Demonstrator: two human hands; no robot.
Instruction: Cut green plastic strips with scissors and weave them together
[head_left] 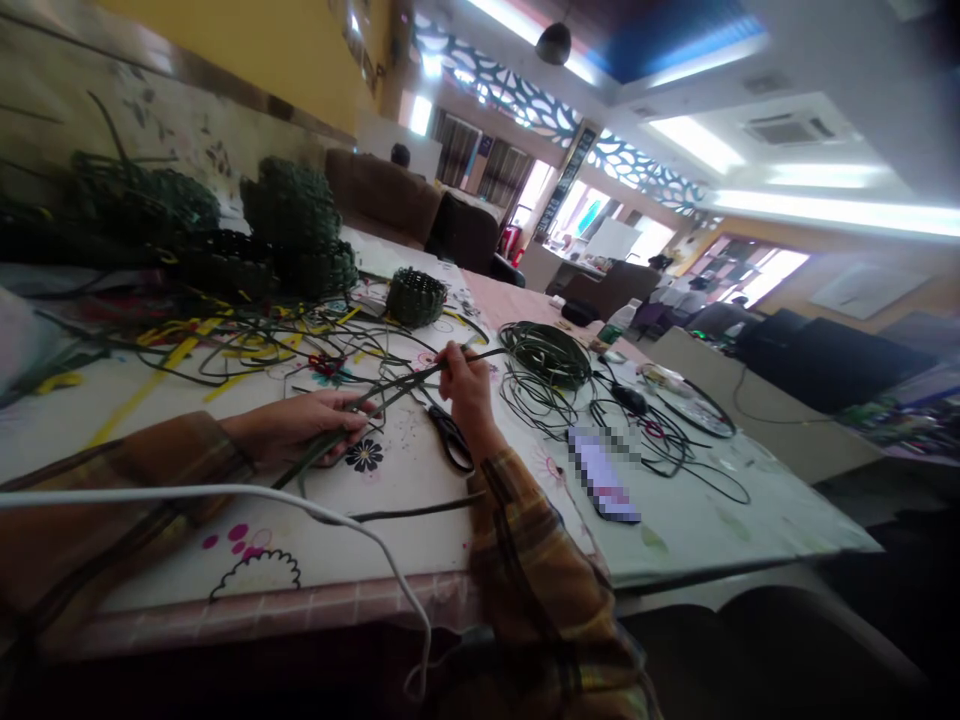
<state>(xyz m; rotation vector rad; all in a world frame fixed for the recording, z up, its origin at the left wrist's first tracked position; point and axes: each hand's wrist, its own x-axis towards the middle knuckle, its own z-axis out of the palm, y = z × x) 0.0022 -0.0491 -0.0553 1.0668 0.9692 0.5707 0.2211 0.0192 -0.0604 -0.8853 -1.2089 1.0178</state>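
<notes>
Dark green weaving strips (397, 385) stretch between my two hands above a flower-patterned tablecloth (405, 540). My left hand (315, 425) is closed round the strips at their lower left part. Farther up and to the right, my right hand (463, 385) pinches them between thumb and fingers. Black-handled scissors (450, 438) lie on the cloth just beneath my right hand, partly covered by it. A coil of green strip (551, 355) rests to the right of that hand. Beyond my hands stands a small woven basket (416, 297).
Several green woven baskets (292, 215) are piled at the back left, among loose green and yellow strips (180, 350). A phone-like blurred object (604, 475) lies on the right. A white cable (300, 495) crosses in front. Sofas and people are in the background.
</notes>
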